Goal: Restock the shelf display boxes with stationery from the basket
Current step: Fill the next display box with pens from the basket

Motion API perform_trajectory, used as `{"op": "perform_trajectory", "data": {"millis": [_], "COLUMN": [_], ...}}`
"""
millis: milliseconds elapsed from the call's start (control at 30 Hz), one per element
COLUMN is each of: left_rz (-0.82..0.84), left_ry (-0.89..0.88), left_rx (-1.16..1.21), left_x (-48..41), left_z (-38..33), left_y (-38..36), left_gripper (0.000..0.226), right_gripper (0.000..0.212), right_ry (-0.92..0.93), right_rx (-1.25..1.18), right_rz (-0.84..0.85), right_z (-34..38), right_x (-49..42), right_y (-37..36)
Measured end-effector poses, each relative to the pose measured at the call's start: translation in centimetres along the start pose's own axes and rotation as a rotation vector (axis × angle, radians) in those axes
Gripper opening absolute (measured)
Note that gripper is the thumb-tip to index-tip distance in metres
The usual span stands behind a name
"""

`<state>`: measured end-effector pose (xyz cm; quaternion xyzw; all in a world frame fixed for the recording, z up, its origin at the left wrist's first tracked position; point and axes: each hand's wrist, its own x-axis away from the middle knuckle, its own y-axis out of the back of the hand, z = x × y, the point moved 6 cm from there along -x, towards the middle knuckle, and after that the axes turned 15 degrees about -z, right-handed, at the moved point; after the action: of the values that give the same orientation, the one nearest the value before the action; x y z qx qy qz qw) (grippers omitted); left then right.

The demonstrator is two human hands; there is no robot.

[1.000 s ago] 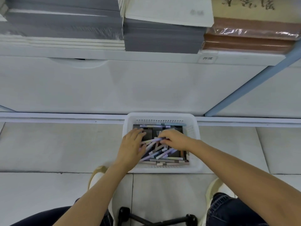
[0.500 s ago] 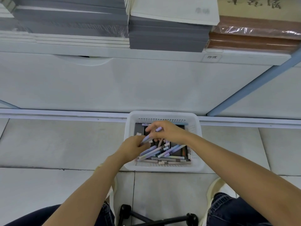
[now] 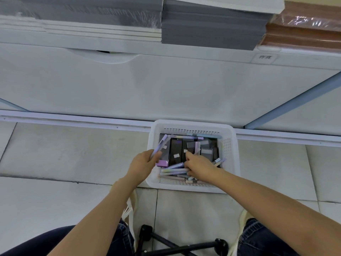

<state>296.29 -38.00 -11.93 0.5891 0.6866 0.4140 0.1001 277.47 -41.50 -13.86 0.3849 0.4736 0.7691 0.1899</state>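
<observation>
A white plastic basket (image 3: 229,156) sits on the tiled floor against the base of the shelf unit. Inside lie several dark flat boxes (image 3: 175,150) and a loose heap of pastel pens (image 3: 175,170). My left hand (image 3: 143,164) grips a lilac pen (image 3: 160,145) at the basket's left side, the pen pointing up and away. My right hand (image 3: 200,168) reaches down into the middle of the basket, its fingers curled among the pens; I cannot see whether they hold one.
Above the basket runs a white shelf front (image 3: 166,84) with a label (image 3: 264,57). Grey paper stacks (image 3: 212,24) and brown wrapped stacks (image 3: 302,36) lie on the shelf. A black stool base (image 3: 177,244) stands between my knees.
The lilac pen passed from my right hand to my left, which drew back to the basket's left side. My right hand went down into the pens again.
</observation>
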Motion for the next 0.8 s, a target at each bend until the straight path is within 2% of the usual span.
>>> {"op": "perform_trajectory", "data": {"millis": [133, 233, 300, 433, 533, 633, 733, 800], "left_rz": [0.005, -0.046, -0.013, 0.075, 0.077, 0.158, 0.178, 0.136], "left_ry": [-0.067, -0.230, -0.295, -0.183, -0.090, -0.051, -0.050, -0.071], "left_rx": [-0.017, -0.049, -0.070, 0.023, 0.145, 0.206, 0.179, 0.110], "left_x": [0.2, 0.3, 0.6, 1.1, 0.9, 0.6, 0.4, 0.0], "left_z": [-1.1, -3.1, -4.1, -3.8, -3.4, -3.1, -2.3, -1.5], "left_y": [0.1, 0.4, -0.1, -1.0, -0.5, -0.5, -0.3, 0.2], "left_gripper": [0.034, 0.029, 0.032, 0.039, 0.041, 0.039, 0.036, 0.045], "right_gripper": [0.024, 0.018, 0.019, 0.017, 0.018, 0.016, 0.027, 0.021], "right_ry": [0.021, 0.028, 0.046, -0.032, -0.083, -0.129, -0.213, -0.306], "right_rx": [-0.094, -0.260, -0.390, -0.683, -0.817, -0.956, -1.065, -1.089], "right_rz": [0.004, 0.015, 0.025, -0.025, -0.082, -0.092, -0.078, -0.098], "right_z": [-0.3, -0.8, -0.4, 0.1, -0.2, -0.2, -0.8, -1.9], "right_x": [0.0, -0.6, -0.8, -1.6, -1.9, -1.9, -1.9, -1.9], "right_y": [0.8, 2.6, 3.8, 5.8, 6.3, 6.0, 5.2, 4.7]}}
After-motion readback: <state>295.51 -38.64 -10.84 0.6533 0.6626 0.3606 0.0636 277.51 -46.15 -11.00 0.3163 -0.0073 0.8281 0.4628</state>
